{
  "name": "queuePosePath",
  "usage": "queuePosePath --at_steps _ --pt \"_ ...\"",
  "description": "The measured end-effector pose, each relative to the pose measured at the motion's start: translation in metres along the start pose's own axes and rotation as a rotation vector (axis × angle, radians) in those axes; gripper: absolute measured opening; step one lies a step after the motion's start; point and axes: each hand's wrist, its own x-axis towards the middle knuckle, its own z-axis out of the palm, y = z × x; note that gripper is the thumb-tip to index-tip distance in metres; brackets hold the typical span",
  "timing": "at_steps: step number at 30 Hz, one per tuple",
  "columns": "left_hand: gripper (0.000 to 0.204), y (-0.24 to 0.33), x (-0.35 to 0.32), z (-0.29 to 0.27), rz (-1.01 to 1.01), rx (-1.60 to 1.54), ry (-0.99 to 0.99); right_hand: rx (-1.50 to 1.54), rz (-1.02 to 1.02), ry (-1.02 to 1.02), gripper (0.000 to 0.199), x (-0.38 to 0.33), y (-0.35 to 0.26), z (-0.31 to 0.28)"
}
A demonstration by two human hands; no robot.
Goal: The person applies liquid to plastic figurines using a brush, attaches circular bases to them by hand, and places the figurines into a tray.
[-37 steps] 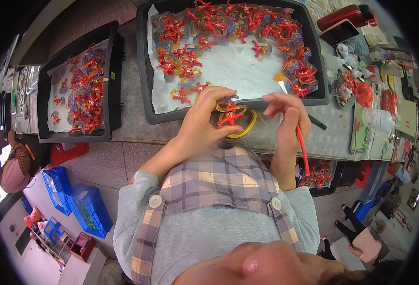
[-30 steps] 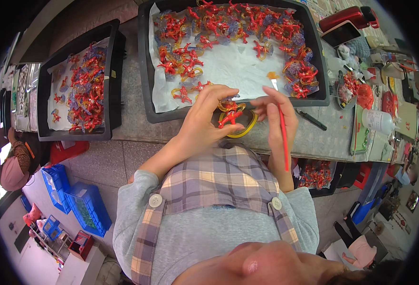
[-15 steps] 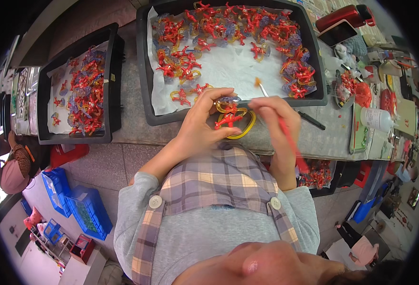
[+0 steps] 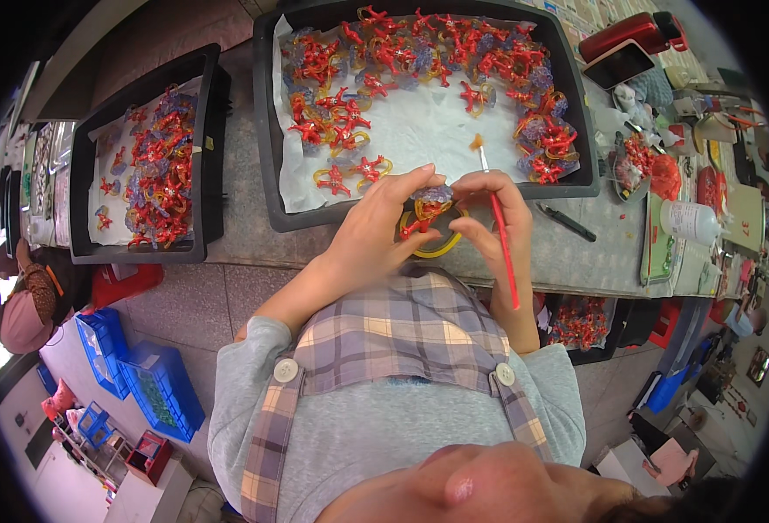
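A small red figurine with a clear purple, crystal-like part and amber-yellow loops sits between the fingers of my left hand, which is closed on it. My right hand comes close on the figurine's right side, and I cannot tell whether its fingertips touch it. Tucked in that hand is a paintbrush with a red handle, its amber bristles pointing away over the tray. Under the figurine shows a yellow ring, partly hidden by it. Just beyond is a large black tray, lined with white paper and holding many similar figurines.
Left stands a second black tray of figurines. A black pen lies right of my hands. Farther right are a white bottle, a phone, a red flask and a small dish of red pieces. Blue crates stand on the floor.
My right hand has swung inward to the figurine, and the brush handle now hangs steeper. The figurine has been turned, with its purple part now showing at the top.
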Motion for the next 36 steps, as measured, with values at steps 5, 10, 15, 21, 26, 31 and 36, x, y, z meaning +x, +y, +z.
queuePosePath --at_steps 5,10,15,21,26,31,36 --pt "0.076 0.001 0.000 -0.003 0.121 0.204 0.003 -0.306 -0.281 0.049 0.038 0.007 -0.016 0.017" --pt "0.070 0.000 -0.003 -0.022 -0.267 -0.459 0.294 -0.159 -0.219 0.070 0.014 0.031 -0.008 0.011" --pt "0.050 -0.013 -0.006 -0.087 -0.185 -0.990 0.586 -0.426 -0.159 -0.396 0.013 0.080 0.013 0.037" --pt "0.025 -0.026 -0.028 -0.117 -0.182 -1.368 0.678 -1.179 -0.256 -0.766 0.009 0.097 0.051 0.064" --pt "0.018 -0.030 -0.021 -0.100 -0.272 -0.927 0.544 -1.175 -0.263 -0.730 0.008 0.101 0.041 0.051" --pt "0.047 -0.003 0.001 -0.064 -0.409 -0.484 0.324 -0.724 -0.315 -0.263 0.008 0.069 -0.013 0.017" --pt "0.082 0.021 0.012 -0.038 -0.435 -0.137 -0.106 -0.723 -0.330 -0.108 0.015 0.033 -0.032 0.005"
